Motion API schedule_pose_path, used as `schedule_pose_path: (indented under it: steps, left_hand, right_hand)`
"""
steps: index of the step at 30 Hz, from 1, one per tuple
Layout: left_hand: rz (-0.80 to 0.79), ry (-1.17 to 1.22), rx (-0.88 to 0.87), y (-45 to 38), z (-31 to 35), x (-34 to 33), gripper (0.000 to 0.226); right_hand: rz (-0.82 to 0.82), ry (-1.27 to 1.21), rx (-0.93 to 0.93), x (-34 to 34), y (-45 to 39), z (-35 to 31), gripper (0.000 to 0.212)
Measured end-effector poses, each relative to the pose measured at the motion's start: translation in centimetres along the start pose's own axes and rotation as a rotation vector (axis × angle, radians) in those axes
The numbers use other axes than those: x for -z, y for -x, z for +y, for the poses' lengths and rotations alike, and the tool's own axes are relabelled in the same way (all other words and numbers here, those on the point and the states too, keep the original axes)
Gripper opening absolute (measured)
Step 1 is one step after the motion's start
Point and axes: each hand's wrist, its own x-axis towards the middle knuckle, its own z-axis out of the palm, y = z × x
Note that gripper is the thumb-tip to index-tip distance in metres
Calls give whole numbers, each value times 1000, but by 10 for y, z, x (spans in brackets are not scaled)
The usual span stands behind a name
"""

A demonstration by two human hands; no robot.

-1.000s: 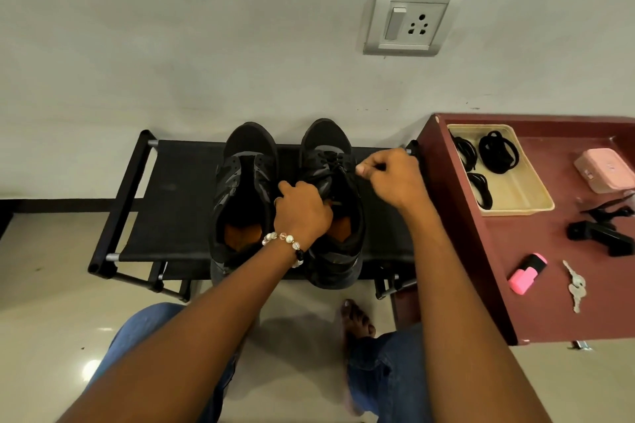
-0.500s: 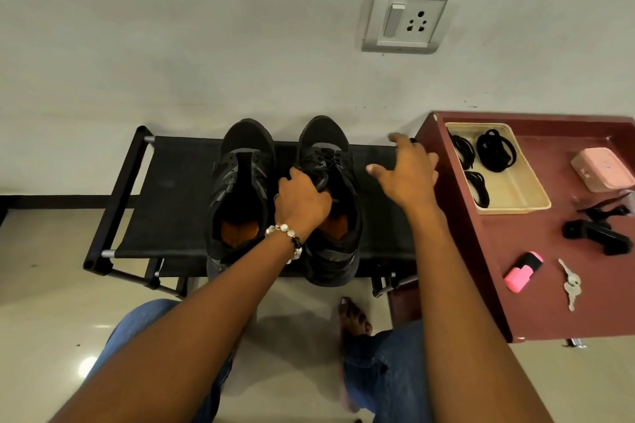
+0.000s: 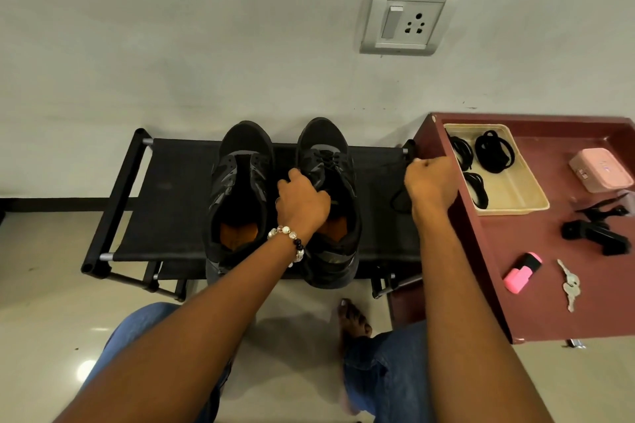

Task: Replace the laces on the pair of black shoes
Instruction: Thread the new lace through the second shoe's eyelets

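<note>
left hand [image 3: 302, 203] grips the tongue of the right shoe [image 3: 328, 203] on the rack [image 3: 165, 203], likely steadying it; right hand [image 3: 429, 178], fingers curled, draws the old lace [image 3: 398, 197] rightward near the tray [image 3: 515, 192] of spare laces

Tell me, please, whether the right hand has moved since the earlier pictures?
Yes. The right hand has moved from above the right shoe rightward to the edge of the red table, pulling a lace.

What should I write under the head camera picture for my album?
Left hand grips the right black shoe on the rack; right hand pulls a black lace.
</note>
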Motion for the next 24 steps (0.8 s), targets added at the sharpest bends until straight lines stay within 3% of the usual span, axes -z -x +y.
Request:
schedule_pose_path:
  steps: [3, 5, 7, 9, 13, 19, 24]
  left_hand:
    - [2, -2, 4, 0, 1, 0, 57]
    - [1, -2, 8, 0, 1, 1, 58]
    - [3, -3, 12, 0, 0, 1, 59]
    - [11, -6, 16, 1, 1, 1, 60]
    - [17, 9, 19, 1, 1, 0, 57]
    - [21, 29, 24, 2, 3, -2, 53]
    - [13, 1, 18, 2, 2, 2, 54]
  right_hand:
    - [-13, 296, 232, 3, 5, -3, 26]
    - [-172, 315, 404, 0, 11, -12, 35]
    - [-419, 241, 479, -11, 18, -17, 27]
    - [-560, 183, 464, -19, 29, -17, 3]
    - [-529, 152, 432, -20, 33, -17, 16]
    - [-618, -180, 5, -19, 22, -13, 22]
    - [-577, -168, 62, -19, 24, -9, 15]
